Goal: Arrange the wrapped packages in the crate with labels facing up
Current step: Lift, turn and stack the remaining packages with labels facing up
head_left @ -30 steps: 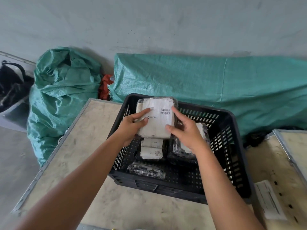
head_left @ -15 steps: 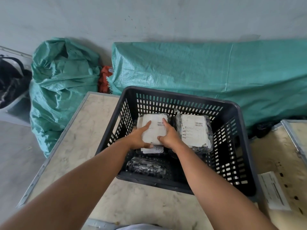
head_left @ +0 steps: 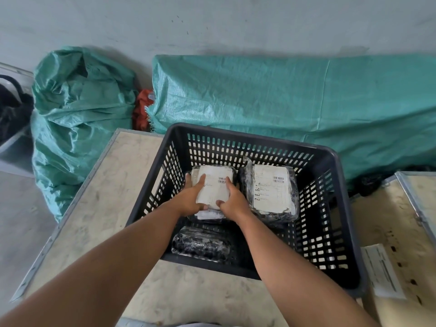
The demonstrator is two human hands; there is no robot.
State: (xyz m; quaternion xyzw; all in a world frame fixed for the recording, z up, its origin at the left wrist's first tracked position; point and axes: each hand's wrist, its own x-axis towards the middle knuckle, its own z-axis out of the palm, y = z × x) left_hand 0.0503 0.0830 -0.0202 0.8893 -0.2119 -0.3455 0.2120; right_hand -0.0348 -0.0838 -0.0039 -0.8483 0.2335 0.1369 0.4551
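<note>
A black slotted crate (head_left: pixel 330 161) stands on a pale table. Inside it, my left hand (head_left: pixel 192 198) and my right hand (head_left: pixel 232 201) both grip a plastic-wrapped package (head_left: pixel 215 182), white label up, low in the crate's back left. It rests on another labelled package (head_left: pixel 210 214) whose label edge peeks out below. To its right lies a larger wrapped package (head_left: pixel 271 188), label up. Near the crate's front wall lies a dark wrapped package (head_left: pixel 200 244) with no label showing.
The table (head_left: pixel 101 208) has a metal edge on the left. A second table (head_left: pixel 396 232) at the right carries a flat white labelled item (head_left: pixel 382 272). Green woven sacks (head_left: pixel 77 119) and a green tarp (head_left: pixel 283 102) lie behind, against the wall.
Both hands have lowered the labelled package from above the crate's rim down into the back left of the crate, onto another package. The view has tilted slightly downward.
</note>
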